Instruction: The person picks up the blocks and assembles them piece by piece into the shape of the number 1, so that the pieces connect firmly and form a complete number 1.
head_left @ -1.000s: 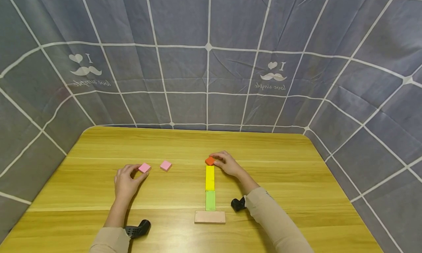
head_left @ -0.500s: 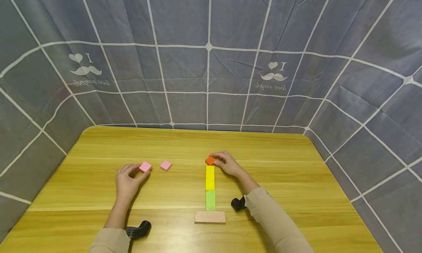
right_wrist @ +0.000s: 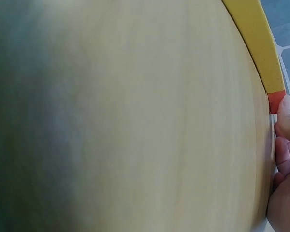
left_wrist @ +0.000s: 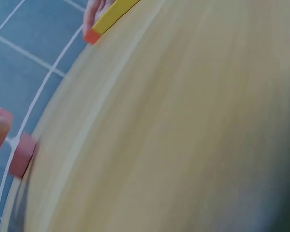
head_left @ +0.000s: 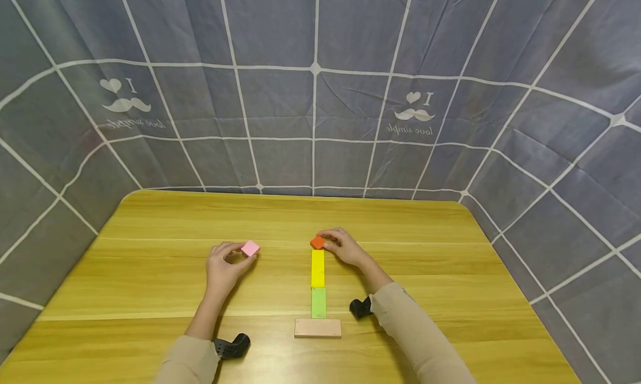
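Left hand (head_left: 223, 267) pinches a pink block (head_left: 250, 249); right hand (head_left: 348, 249) pinches the red block (head_left: 317, 242); best hold red still and move pink gently.

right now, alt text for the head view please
A person's left hand holds a pink square block. The right hand pinches an orange square block beyond a yellow rectangular block, green rectangular block and crosswise beige block.
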`<state>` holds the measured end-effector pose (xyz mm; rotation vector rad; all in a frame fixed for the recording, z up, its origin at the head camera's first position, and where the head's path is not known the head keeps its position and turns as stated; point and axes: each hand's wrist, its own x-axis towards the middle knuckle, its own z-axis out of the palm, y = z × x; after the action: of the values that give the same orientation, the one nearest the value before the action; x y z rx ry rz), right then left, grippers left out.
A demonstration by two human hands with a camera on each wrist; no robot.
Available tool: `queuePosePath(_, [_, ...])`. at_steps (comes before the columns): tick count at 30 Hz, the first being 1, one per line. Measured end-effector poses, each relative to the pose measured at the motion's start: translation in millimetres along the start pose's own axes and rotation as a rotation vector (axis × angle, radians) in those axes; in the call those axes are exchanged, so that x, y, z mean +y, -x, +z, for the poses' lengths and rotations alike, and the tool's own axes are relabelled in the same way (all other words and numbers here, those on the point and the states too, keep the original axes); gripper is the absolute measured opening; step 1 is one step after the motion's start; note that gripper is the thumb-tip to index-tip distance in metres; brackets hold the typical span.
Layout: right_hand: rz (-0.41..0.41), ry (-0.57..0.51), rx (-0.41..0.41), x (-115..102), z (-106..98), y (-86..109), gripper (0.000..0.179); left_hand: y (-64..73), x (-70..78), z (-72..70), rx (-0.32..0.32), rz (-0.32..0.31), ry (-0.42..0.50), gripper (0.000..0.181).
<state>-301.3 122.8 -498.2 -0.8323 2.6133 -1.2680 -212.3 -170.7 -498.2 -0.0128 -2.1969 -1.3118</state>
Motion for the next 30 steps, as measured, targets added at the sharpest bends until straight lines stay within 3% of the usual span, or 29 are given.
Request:
queuePosePath(11, [-0.017, -0.002, -0.004, -3.9, -1.8, 0.2, 0.028, -2.1, 20.7, 32.1, -0.098, -0.044, 0.062, 0.030])
queuePosePath(20, [-0.008, -0.004, 0.000, -2.1, -1.1, 0.0, 0.029, -3.7, 27.7, 52.1, -0.147, 0.030, 0.062, 0.031])
queuePosePath(30, [-0.005, 0.011, -0.005, 2.9, -1.3, -0.1, 0.029, -8.4, 32.4, 69.2, -0.312, 0.008, -0.009, 0.033])
